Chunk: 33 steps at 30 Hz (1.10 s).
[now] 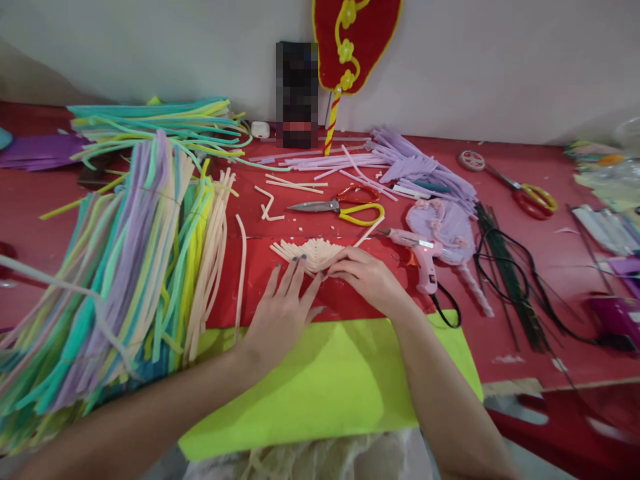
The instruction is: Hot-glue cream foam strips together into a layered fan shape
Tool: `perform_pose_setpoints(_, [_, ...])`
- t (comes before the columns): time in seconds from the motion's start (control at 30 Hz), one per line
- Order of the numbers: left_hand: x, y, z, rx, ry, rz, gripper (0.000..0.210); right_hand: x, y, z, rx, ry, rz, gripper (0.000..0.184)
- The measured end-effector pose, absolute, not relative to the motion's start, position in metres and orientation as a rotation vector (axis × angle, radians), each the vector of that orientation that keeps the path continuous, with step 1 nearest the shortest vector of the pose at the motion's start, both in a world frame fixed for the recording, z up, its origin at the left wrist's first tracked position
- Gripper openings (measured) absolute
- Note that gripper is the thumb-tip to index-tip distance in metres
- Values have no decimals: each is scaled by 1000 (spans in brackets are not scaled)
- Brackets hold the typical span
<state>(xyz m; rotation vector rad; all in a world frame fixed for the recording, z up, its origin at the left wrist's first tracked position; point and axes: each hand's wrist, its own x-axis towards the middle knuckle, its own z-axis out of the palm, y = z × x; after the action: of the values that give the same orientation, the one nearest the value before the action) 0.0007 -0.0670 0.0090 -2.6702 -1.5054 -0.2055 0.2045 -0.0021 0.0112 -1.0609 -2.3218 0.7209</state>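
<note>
So the cream woven piece [316, 252] sat mid-frame on the red surface [345, 304]. The left hand [281, 312] lay flat, fingers loosely spread at its lower edge and gripping nothing, probably to stop the strips shifting. The right hand [367, 280] had its fingers bunched at the right end; can't tell if they'd pinched anything. Scissors [335, 206] above and a glue gun [427, 267] to the right were likely parked for easy reach.
</note>
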Motion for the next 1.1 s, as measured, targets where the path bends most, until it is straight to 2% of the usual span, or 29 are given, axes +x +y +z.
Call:
perform_pose_setpoints(0.63, [-2, -64, 7, -2698, -1471, -209, 50, 197, -4, 5, -1066, -2320, 641, 25])
perform_pose_setpoints(0.87, [-3, -64, 7, -2699, -1446, -226, 49, 195, -6, 7, -1167, -2268, 634, 15])
perform_pose_setpoints(1.1, [-4, -63, 9, -2715, -1400, -184, 45, 193, -6, 4, -1183, -2243, 665, 14])
